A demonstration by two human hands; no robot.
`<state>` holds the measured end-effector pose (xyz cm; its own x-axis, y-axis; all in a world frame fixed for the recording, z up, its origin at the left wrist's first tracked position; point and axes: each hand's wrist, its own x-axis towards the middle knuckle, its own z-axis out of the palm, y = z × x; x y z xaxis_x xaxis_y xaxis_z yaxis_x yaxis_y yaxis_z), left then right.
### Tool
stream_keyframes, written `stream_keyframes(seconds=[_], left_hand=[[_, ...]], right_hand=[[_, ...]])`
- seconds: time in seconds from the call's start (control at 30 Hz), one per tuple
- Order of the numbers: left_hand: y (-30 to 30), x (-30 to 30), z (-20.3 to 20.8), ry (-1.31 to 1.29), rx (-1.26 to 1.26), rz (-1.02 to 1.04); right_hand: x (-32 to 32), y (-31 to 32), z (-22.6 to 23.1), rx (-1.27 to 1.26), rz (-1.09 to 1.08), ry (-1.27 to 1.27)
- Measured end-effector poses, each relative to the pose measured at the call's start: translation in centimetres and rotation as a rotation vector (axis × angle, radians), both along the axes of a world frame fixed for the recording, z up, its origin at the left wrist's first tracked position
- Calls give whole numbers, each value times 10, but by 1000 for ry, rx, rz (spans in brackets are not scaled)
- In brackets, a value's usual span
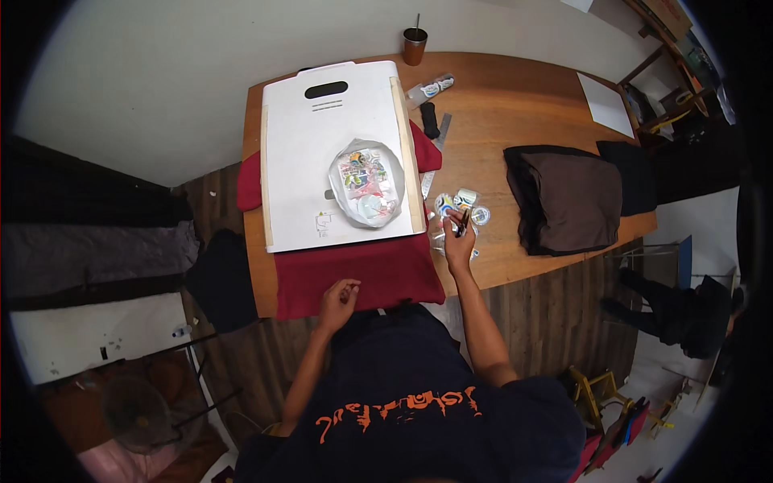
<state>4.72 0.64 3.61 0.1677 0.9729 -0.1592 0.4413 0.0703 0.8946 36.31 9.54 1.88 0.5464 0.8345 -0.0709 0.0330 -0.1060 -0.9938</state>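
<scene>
My left hand (341, 299) is curled over the near part of a dark red garment (354, 270), fingers drawn together; whether anything is between them is hidden. A small dark slim tool (463, 223) is held in my right hand (459, 241); its exact kind is too small to tell. Around that hand lie several round rolls (466, 198) with white, blue and yellow labels, some in clear plastic. The garment is spread under a large white board (294, 161) with a dark oval slot. On the board sits a white plastic bowl-like bag (333, 181) holding colourful small packets or stickers.
On the wooden table (515, 97) are a brown cup (415, 48), a clear bottle (431, 90), a black bundle (430, 119) and a metal ruler (437, 153). Folded brown and black garments (568, 201) lie on the right. A person in dark clothes (684, 318) is farther right.
</scene>
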Motion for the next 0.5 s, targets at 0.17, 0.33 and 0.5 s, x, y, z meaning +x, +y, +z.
stream_keyframes(seconds=[0.17,0.33,0.5], left_hand=[[16,16,8,-7,69,-24],[26,33,22,-68,99,-20],[33,41,29,-129,112,-33]], right_hand=[[1,-8,14,-9,-6,142],[-7,-11,33,-46,-33,75],[-26,-18,49,-6,-13,139]])
